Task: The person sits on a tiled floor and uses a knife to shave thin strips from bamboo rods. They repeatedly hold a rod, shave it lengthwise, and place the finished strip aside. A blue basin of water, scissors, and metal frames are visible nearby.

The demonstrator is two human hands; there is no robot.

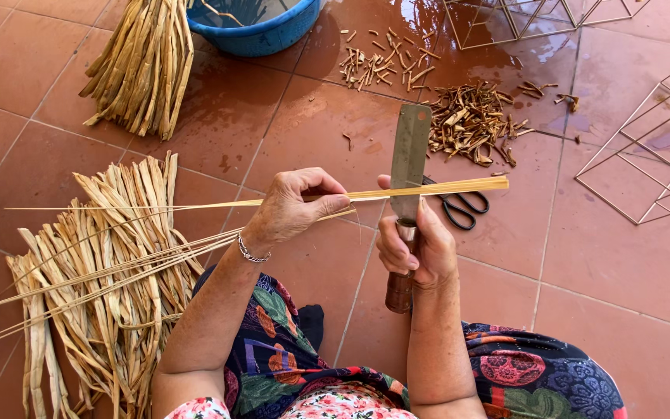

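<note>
My left hand (296, 208) pinches a long pale reed strip (195, 206) that runs level from far left to the right. My right hand (414, 247) grips the wooden handle of a broad flat knife (410, 159), blade pointing up and away. The strip passes across the blade near its base, its wider yellow end (467, 185) sticking out to the right. More thin split strips (94, 273) trail left from under my left wrist. A bracelet circles my left wrist.
A bundle of dried reed leaves (110, 310) lies at my left, another (143, 66) leans by a blue basin (261, 29). Black scissors (461, 206), cut scraps (471, 120) and wire frames (649, 155) sit on the wet tiled floor.
</note>
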